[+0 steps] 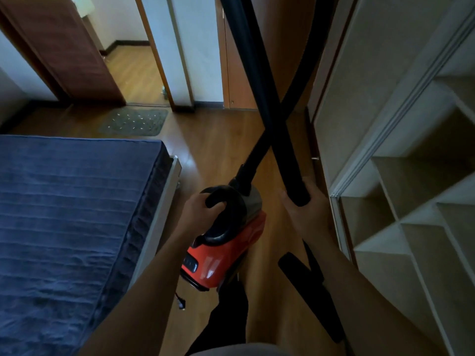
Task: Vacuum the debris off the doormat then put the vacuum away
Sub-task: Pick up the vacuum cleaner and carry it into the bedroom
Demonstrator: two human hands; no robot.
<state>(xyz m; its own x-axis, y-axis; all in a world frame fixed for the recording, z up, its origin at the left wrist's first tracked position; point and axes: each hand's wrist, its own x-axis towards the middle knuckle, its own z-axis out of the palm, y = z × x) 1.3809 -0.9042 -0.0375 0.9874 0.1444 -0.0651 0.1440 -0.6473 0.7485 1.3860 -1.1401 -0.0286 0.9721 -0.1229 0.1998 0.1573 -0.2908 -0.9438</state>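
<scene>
My left hand point(199, 211) grips the black loop handle of the red vacuum point(226, 253) and carries it above the wooden floor. My right hand point(305, 211) holds the lower end of a black rigid tube point(270, 104) that rises out of the top of the view. The black hose point(295, 93) leaves the vacuum's front and crosses that tube. A black floor nozzle point(308, 286) hangs below my right forearm. The grey doormat point(133, 122) lies far ahead by the doorway, dotted with pale bits of debris. The vacuum's plug point(181, 303) dangles under its body.
A bed with a blue cover point(72, 227) fills the left. White open shelving point(411, 201) with a sliding door track lines the right. A strip of wooden floor point(218, 140) runs between them towards an open brown door point(64, 47).
</scene>
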